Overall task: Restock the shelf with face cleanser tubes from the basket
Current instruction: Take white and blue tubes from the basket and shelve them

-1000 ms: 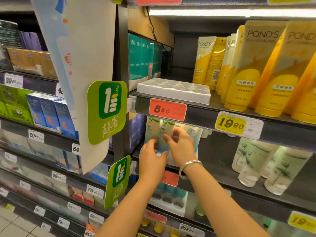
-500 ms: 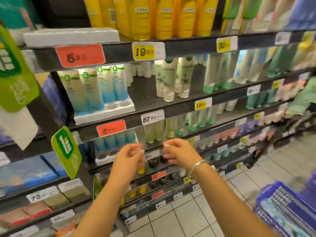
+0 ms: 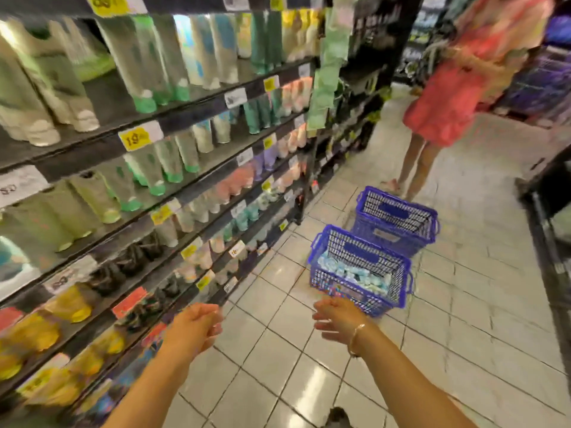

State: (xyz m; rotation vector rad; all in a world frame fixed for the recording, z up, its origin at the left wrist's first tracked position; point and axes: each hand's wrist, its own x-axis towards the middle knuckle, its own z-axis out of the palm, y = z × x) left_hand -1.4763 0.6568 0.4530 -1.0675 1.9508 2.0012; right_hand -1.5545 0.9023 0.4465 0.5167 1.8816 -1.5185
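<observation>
A blue plastic basket (image 3: 404,284) stands on the tiled floor and holds a heap of pale blue and white cleanser tubes (image 3: 352,274). My left hand (image 3: 197,327) hangs in the air with loosely curled fingers and holds nothing. My right hand (image 3: 338,319), with a bracelet on the wrist, is also empty, its fingers relaxed, just short of the basket's near corner. The shelf unit (image 3: 191,115) with rows of tubes runs along my left. The picture is blurred by motion.
A second blue basket (image 3: 431,225) stands just behind the first. A person in a pink dress (image 3: 445,100) stands further down the aisle. Dark shelving (image 3: 543,193) lines the right side. Tiled floor (image 3: 278,381) lies between my arms and the baskets.
My hands left the tubes on the shelf and dropped lower, both empty. My view swung right and down, bringing the baskets on the floor into sight.
</observation>
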